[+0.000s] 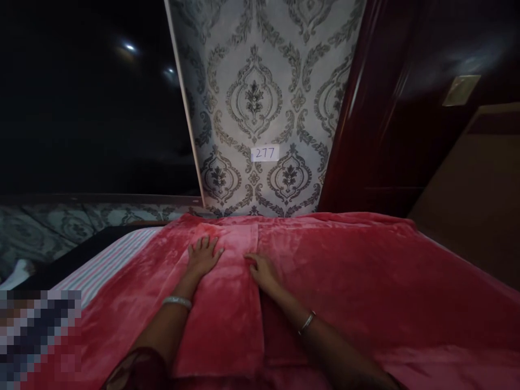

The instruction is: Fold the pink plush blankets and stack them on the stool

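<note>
A red plush blanket (333, 287) is spread out in front of me. One part of it is folded over into a lighter panel (227, 325), whose straight edge runs toward me near the middle. My left hand (204, 257) lies flat on the upper part of this panel, fingers spread. Just right of the panel's edge is my right hand (263, 273). Its fingers reach left across the edge onto the panel, with a small gap between forefinger and thumb; the other fingers are partly hidden.
Striped cloth (114, 260) shows under the blanket at left. Behind stands a patterned wall (254, 97) with a paper label (265, 153) reading 277. A large dark screen (89, 108) is at left, a glossy dark red panel (377, 135) and a brown box (479, 189) at right.
</note>
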The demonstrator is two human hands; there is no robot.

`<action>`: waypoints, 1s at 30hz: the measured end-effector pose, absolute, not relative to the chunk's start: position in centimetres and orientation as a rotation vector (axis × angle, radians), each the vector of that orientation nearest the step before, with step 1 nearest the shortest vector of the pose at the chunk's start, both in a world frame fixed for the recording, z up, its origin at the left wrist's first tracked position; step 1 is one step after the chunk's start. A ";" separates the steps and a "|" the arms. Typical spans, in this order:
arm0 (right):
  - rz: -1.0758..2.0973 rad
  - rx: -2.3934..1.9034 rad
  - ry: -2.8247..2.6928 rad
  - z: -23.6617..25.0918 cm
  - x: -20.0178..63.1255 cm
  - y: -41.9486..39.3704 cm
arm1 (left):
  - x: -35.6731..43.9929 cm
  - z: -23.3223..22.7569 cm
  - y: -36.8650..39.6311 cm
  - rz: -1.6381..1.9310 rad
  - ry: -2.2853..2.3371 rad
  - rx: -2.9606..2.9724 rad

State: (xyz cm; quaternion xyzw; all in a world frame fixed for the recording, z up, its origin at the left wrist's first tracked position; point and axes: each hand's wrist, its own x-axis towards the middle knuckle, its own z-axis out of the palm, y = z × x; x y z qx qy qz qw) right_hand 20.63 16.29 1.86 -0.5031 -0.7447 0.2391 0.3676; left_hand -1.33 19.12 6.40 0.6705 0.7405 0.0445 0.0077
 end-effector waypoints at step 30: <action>0.261 -1.535 -2.219 8.7 17.9 17.0 | -1.5 7.4 20.7 0.025 2.228 2.164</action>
